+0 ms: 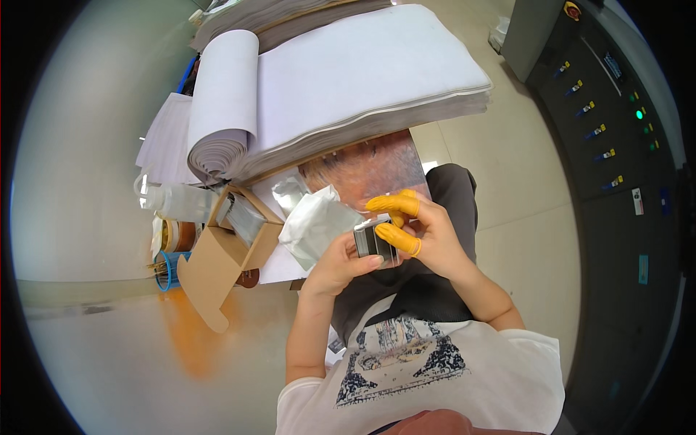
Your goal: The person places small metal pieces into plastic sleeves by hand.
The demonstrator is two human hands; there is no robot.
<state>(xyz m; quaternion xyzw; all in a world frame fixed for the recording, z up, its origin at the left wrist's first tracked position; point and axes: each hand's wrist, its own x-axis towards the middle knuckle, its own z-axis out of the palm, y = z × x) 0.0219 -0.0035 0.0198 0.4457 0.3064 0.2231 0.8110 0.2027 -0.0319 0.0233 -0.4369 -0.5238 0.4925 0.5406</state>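
Observation:
My left hand (341,262) and my right hand (424,235) are both closed around a small stack of shiny silver packets (371,239), held in front of my chest. Orange rubber finger cots cover the thumb and forefinger of my right hand, which pinch the stack from the right. My left hand grips it from below and the left. A crumpled white plastic bag (313,226) lies just left of the stack, touching my left hand.
An open brown cardboard box (225,257) holds more silver packets. Behind it lies a thick pile of white sheets (348,80), its left end curled over. A clear plastic bottle (174,201) and tape rolls (176,235) sit at the left. A dark control cabinet (616,123) stands at the right.

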